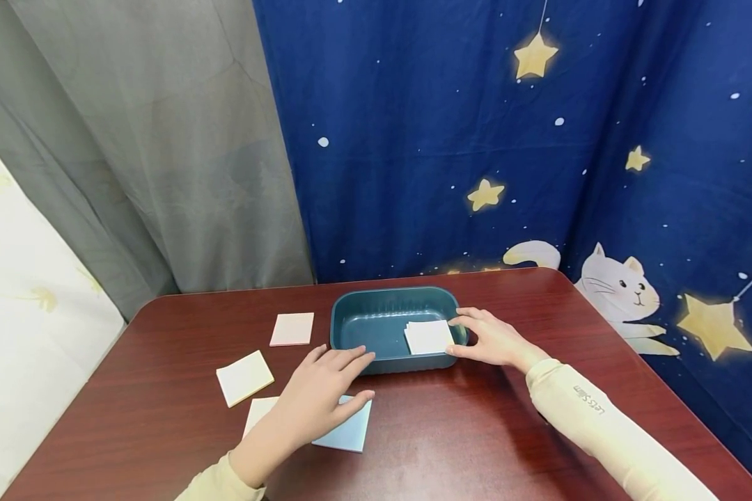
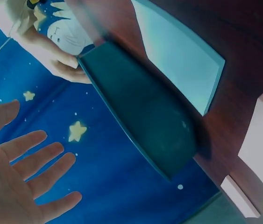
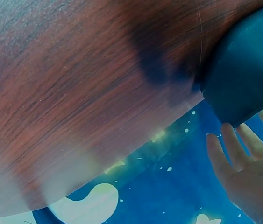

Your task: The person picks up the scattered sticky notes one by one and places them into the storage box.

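A teal plastic bin (image 1: 407, 364) stands near the far edge of the dark red counter (image 1: 451, 438), its long sides roughly along that edge, and a stack of white paper (image 1: 429, 338) lies inside at its right end. The right hand (image 1: 494, 339) rests at that end, thumb and slightly bent fingers spread apart and touching the rim. The left hand (image 1: 322, 390) hangs before the bin's near left corner with its fingers extended and apart, holding nothing. Below it, toward the counter's near edge, lie a light blue pad (image 1: 351, 428) and a cream pad (image 1: 260, 412), both partly covered by hand and wrist. A pale yellow pad (image 1: 246, 378) sits askew toward the left edge; a pink pad (image 1: 292, 329) lies between it and the far edge.
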`<action>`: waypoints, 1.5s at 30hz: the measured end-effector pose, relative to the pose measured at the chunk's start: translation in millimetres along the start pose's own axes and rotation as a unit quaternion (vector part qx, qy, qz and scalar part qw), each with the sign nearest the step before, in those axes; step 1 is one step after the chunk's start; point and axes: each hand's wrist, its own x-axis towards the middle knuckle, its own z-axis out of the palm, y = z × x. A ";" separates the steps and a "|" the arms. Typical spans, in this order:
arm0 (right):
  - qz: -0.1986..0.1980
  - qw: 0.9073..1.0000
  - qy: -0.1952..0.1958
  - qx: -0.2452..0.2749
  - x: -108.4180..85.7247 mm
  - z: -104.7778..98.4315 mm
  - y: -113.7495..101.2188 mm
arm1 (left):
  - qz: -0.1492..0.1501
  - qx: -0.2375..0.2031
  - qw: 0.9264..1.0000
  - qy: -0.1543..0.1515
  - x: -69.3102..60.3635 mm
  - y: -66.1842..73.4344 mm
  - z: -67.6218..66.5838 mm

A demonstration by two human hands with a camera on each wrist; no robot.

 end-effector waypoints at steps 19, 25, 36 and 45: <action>0.006 1.000 0.000 0.004 -0.1 1.8 1.1 | 0.020 -0.058 0.983 -0.171 -21.4 -0.7 24.4; -0.003 1.000 0.005 0.006 0.3 2.0 1.4 | 0.004 -0.054 0.983 -0.173 -25.1 -7.6 34.0; 0.003 1.000 0.003 0.009 -0.7 3.4 1.9 | -0.019 -0.051 0.982 -0.180 -29.6 -14.8 44.5; 0.007 1.000 0.002 0.014 -0.4 3.9 3.5 | -0.045 -0.052 0.978 -0.197 -31.3 -20.6 53.5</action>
